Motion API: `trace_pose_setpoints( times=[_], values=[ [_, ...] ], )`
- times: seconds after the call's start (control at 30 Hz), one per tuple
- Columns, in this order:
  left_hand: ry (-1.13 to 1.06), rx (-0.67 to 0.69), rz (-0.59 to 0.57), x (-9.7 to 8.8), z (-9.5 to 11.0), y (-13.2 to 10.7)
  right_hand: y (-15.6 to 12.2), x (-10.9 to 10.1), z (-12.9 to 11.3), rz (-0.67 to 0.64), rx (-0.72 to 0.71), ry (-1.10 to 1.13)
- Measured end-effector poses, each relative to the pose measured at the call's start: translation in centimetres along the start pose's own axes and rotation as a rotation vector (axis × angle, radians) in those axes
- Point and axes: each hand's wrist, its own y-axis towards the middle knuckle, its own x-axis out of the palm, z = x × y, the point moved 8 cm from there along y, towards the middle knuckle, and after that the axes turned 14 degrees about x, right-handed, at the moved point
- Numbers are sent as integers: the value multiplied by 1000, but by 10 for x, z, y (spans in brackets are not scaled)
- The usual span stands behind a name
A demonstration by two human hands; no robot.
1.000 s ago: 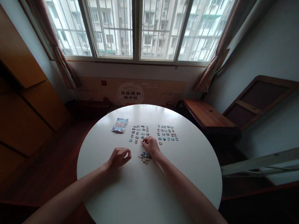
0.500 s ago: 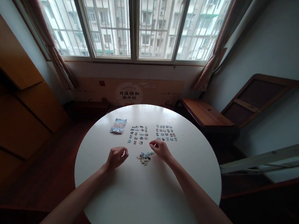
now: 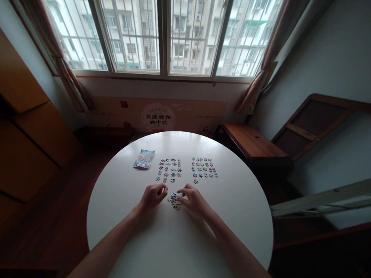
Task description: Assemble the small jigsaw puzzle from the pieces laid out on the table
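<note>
My right hand point(image 3: 192, 198) is over the small pile of jigsaw puzzle pieces point(image 3: 175, 203), with thumb and forefinger apart around its right side. Just left of the pile, my left hand point(image 3: 154, 196) is curled closed, its fingertips pressed together; whatever they hold, if anything, is too small to make out. Beyond the hands lie two groups of puzzle pieces set out in rows, a left group point(image 3: 172, 170) and a right group point(image 3: 204, 164). One single puzzle piece point(image 3: 195, 181) sits below the right group's rows.
All of this is on a round white table point(image 3: 132, 251). A colourful printed packet or leaflet point(image 3: 144, 159) lies at its left rear. Behind, a low wooden table point(image 3: 256, 139) stands right, under the barred window point(image 3: 185, 34). Wooden cabinets point(image 3: 34, 140) line the left.
My right hand has come back from the right group to the pile, uncovering the single piece below that group. My left hand has moved closer to the pile, still closed. The view has shifted slightly.
</note>
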Motion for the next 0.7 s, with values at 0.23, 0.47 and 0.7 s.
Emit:
trace_pose_setpoints(
  times=[0.23,0.47,0.7],
  values=[
    [-82,-82,-117,8,-6,-5,-6,2,-6,67,14,-117],
    [-69,-28,-189,9,-3,-6,-12,3,-13,6,-31,-119],
    [-62,-16,-205,9,-2,-6,-17,8,-19,-63,-73,-160]
  ],
)
